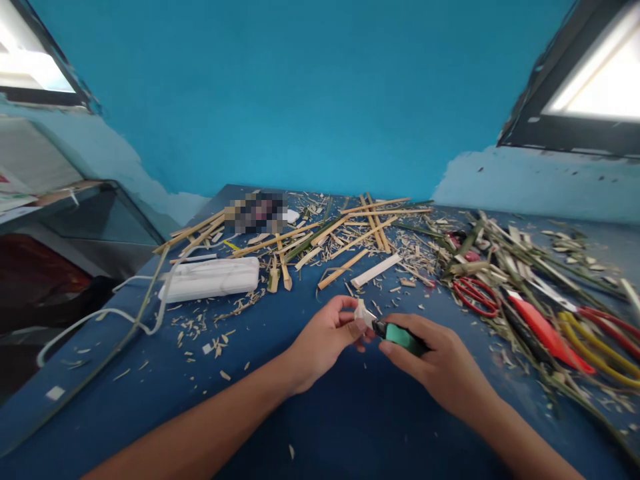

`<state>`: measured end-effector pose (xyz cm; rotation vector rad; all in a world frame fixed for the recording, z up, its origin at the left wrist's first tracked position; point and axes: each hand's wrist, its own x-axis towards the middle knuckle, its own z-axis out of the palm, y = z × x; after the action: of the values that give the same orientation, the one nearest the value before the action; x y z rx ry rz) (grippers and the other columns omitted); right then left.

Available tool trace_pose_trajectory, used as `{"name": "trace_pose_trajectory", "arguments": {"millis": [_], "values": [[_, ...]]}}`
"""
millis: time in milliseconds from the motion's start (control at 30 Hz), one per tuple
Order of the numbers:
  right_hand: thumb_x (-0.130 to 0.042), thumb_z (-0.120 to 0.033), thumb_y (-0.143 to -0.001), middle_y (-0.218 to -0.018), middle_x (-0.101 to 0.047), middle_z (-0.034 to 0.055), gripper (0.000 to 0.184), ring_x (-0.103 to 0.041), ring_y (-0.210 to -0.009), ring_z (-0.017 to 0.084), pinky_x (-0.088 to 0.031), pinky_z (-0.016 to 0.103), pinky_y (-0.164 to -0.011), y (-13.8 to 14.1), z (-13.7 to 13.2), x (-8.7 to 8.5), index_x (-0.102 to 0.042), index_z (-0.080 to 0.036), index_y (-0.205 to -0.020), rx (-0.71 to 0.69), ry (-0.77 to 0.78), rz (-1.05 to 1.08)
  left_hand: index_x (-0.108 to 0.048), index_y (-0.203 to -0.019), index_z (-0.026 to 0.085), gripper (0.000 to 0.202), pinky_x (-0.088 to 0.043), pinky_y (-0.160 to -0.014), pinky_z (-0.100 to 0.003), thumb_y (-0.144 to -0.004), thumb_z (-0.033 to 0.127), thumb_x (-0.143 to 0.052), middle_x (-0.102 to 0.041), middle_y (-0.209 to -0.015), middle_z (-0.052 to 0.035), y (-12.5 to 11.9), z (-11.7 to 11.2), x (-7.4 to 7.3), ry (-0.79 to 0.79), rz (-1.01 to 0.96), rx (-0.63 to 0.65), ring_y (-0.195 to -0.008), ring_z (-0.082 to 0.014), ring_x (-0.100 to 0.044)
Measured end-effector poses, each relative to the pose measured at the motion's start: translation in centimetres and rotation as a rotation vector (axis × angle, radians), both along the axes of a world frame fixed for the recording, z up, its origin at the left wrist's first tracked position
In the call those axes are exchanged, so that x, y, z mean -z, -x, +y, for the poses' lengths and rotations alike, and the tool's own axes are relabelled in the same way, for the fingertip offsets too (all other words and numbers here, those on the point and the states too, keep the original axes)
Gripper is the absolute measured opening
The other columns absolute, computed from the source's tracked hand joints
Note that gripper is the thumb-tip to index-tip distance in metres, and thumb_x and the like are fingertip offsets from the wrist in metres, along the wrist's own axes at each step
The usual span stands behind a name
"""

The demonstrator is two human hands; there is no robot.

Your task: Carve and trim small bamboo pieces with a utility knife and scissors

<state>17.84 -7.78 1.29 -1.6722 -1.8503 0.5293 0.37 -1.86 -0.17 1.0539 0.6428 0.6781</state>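
Note:
Pinched between the thumb and fingers of my left hand is a small pale piece of bamboo; most of it is hidden by the fingers. My right hand is wrapped round the green and black handle of a utility knife. Its blade points left and meets the pale piece at my left fingertips. Just beyond both hands, a flat whitish bamboo strip and a thin tan stick lie on the blue table.
A white power strip with its cable is at left. Bamboo sticks and shavings cover the back. At right lie red-handled scissors, a red-handled tool, yellow handles and split green bamboo.

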Motion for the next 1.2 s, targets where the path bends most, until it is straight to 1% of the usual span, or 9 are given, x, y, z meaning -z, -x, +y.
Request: {"name": "trace_pose_trajectory", "arguments": {"millis": [133,300,400,500,600,800,1000,1100,1200], "values": [[-0.055,-0.039,-0.078,-0.093,-0.067,0.0060,0.028,-0.063,-0.079,0.020,-0.049,0.030,-0.070,-0.47,0.16,0.18,-0.063,-0.023,-0.100,-0.056,0.010,-0.037,-0.050,-0.089,0.012,0.029,-0.043,-0.067,-0.028,-0.074,0.034,-0.063,-0.060,-0.074,-0.0038,0.02,0.00,-0.03,0.047,0.005,0.006,-0.066,-0.0122,-0.055],[-0.054,-0.040,-0.080,-0.091,-0.067,0.0057,0.030,-0.063,-0.077,0.019,-0.050,0.030,-0.068,-0.59,0.23,0.21,-0.063,-0.024,-0.103,-0.074,0.004,-0.056,-0.053,-0.089,0.012,0.029,-0.045,-0.069,-0.031,-0.078,0.038,-0.058,-0.059,-0.075,-0.0045,0.11,0.02,0.03,0.098,-0.034,0.004,-0.067,-0.0129,-0.056],[-0.053,-0.040,-0.080,-0.090,-0.067,0.0056,0.030,-0.063,-0.076,0.019,-0.050,0.029,-0.067,-0.53,0.21,0.15,-0.063,-0.025,-0.104,-0.085,0.006,-0.058,-0.055,-0.088,0.012,0.028,-0.044,-0.071,-0.030,-0.078,0.038,-0.058,-0.059,-0.074,-0.0042,0.15,0.07,0.00,0.102,-0.041,-0.027,-0.070,-0.0130,-0.055],[-0.053,-0.039,-0.080,-0.089,-0.067,0.0054,0.030,-0.063,-0.075,0.018,-0.050,0.029,-0.065,-0.49,0.25,0.11,-0.063,-0.025,-0.104,-0.082,0.000,-0.057,-0.056,-0.084,0.011,0.027,-0.043,-0.069,-0.029,-0.077,0.037,-0.059,-0.058,-0.074,-0.0042,0.14,0.09,-0.06,0.099,-0.037,-0.046,-0.070,-0.0126,-0.054],[-0.052,-0.039,-0.080,-0.090,-0.068,0.0052,0.030,-0.063,-0.075,0.018,-0.050,0.027,-0.063,-0.50,0.36,0.12,-0.064,-0.024,-0.104,-0.080,0.012,-0.055,-0.056,-0.083,0.012,0.027,-0.042,-0.065,-0.028,-0.078,0.039,-0.057,-0.057,-0.068,-0.0021,0.14,0.12,-0.02,0.098,-0.026,-0.029,-0.063,-0.0109,-0.052],[-0.050,-0.040,-0.081,-0.090,-0.068,0.0057,0.030,-0.063,-0.076,0.019,-0.049,0.027,-0.063,-0.45,0.53,0.11,-0.064,-0.022,-0.102,-0.069,0.029,-0.051,-0.056,-0.077,0.013,0.028,-0.039,-0.058,-0.024,-0.081,0.041,-0.052,-0.050,-0.062,0.0014,0.22,0.16,0.25,-0.001,0.015,0.013,-0.057,-0.0090,-0.047],[-0.052,-0.038,-0.081,-0.089,-0.068,0.0057,0.030,-0.063,-0.076,0.019,-0.049,0.028,-0.065,-0.24,0.56,0.30,-0.064,-0.022,-0.103,-0.059,-0.021,-0.022,-0.054,-0.071,0.014,0.035,-0.037,-0.057,-0.023,-0.083,0.046,-0.045,-0.050,-0.058,0.0018,0.28,-0.11,-0.43,-0.135,0.121,0.047,-0.054,-0.0086,-0.044],[-0.052,-0.039,-0.081,-0.089,-0.068,0.0060,0.031,-0.063,-0.077,0.019,-0.049,0.029,-0.067,-0.24,0.62,0.45,-0.063,-0.022,-0.105,-0.061,-0.034,-0.008,-0.053,-0.069,0.015,0.035,-0.036,-0.056,-0.022,-0.083,0.046,-0.044,-0.050,-0.057,0.0019,0.26,-0.23,-0.67,-0.150,0.156,0.038,-0.053,-0.0084,-0.043],[-0.052,-0.038,-0.081,-0.088,-0.067,0.0057,0.031,-0.062,-0.075,0.019,-0.049,0.028,-0.065,-0.26,0.64,0.44,-0.062,-0.022,-0.105,-0.063,-0.041,-0.016,-0.053,-0.072,0.015,0.032,-0.037,-0.057,-0.023,-0.083,0.044,-0.046,-0.050,-0.059,0.0019,0.15,-0.20,-0.45,-0.127,0.117,0.026,-0.054,-0.0090,-0.044]]}}
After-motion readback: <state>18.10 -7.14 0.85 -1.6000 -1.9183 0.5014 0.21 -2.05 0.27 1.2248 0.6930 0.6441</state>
